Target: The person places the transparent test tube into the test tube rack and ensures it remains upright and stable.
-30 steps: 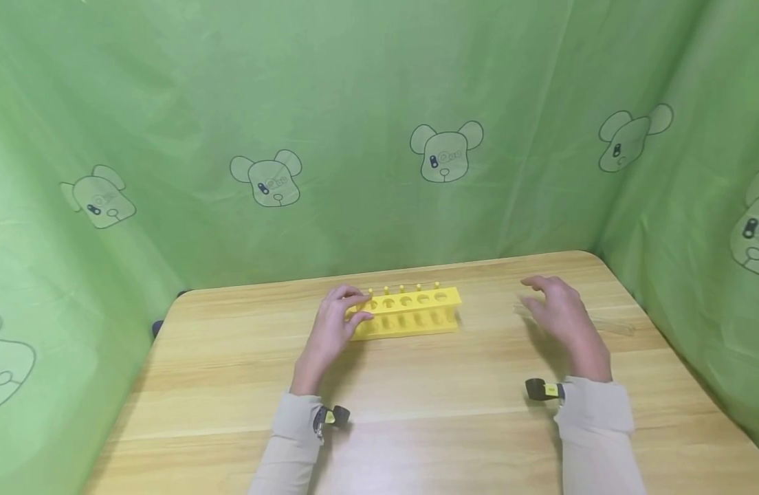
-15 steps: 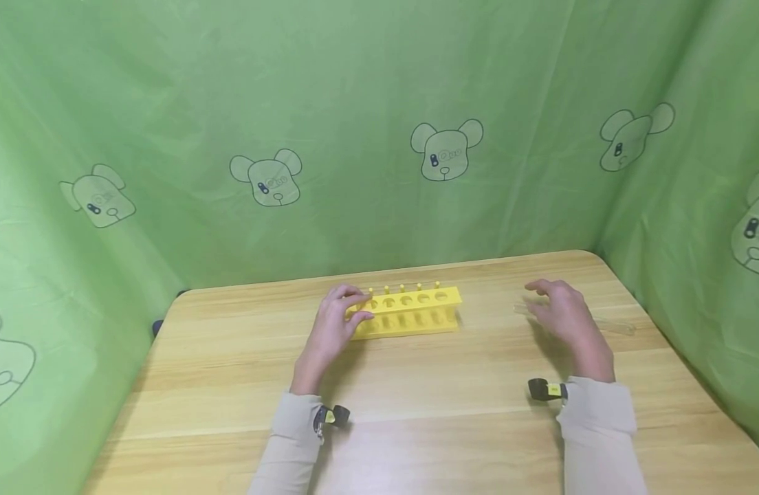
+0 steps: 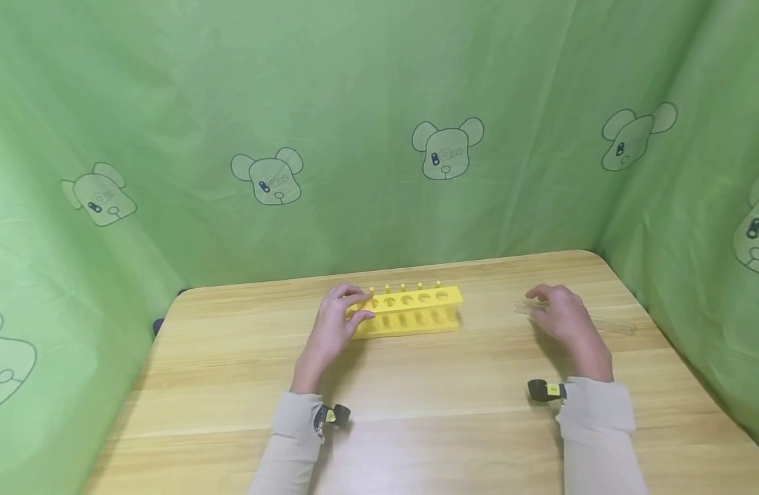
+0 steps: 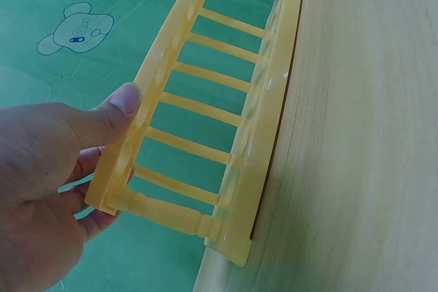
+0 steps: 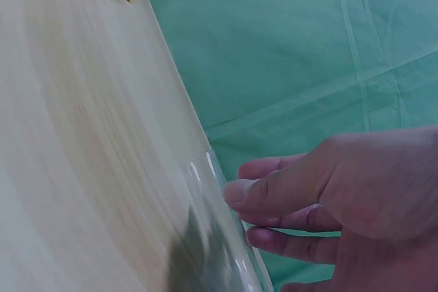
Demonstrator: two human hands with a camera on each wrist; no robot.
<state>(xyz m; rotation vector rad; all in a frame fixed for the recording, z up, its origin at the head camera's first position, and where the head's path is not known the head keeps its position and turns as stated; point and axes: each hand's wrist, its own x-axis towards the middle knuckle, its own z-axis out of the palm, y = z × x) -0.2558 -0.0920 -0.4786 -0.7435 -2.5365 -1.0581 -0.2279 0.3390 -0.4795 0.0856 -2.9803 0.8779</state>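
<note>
A yellow test tube rack [image 3: 414,306] stands on the table with a row of round holes and a row of pegs behind. My left hand [image 3: 330,326] grips its left end; the left wrist view shows the thumb [image 4: 123,100] on the top bar and the fingers behind it. At the right, a clear glass test tube [image 3: 614,326] lies on the wood. Over the tube hovers my right hand [image 3: 565,320], its fingers loosely bent. In the right wrist view the thumb and fingers are close beside the tube [image 5: 212,196]; whether they touch it is unclear.
The wooden table [image 3: 416,385] spreads out below both forearms. Green curtains [image 3: 355,227] with bear-face prints rise behind it and at both sides. Small black cameras [image 3: 543,390] sit on the wrists. More than one tube may lie at the right; I cannot tell.
My right hand has shifted slightly rightward and lowered toward the test tube, its thumb and fingers drawing closer together. The left hand and the rack have stayed put.
</note>
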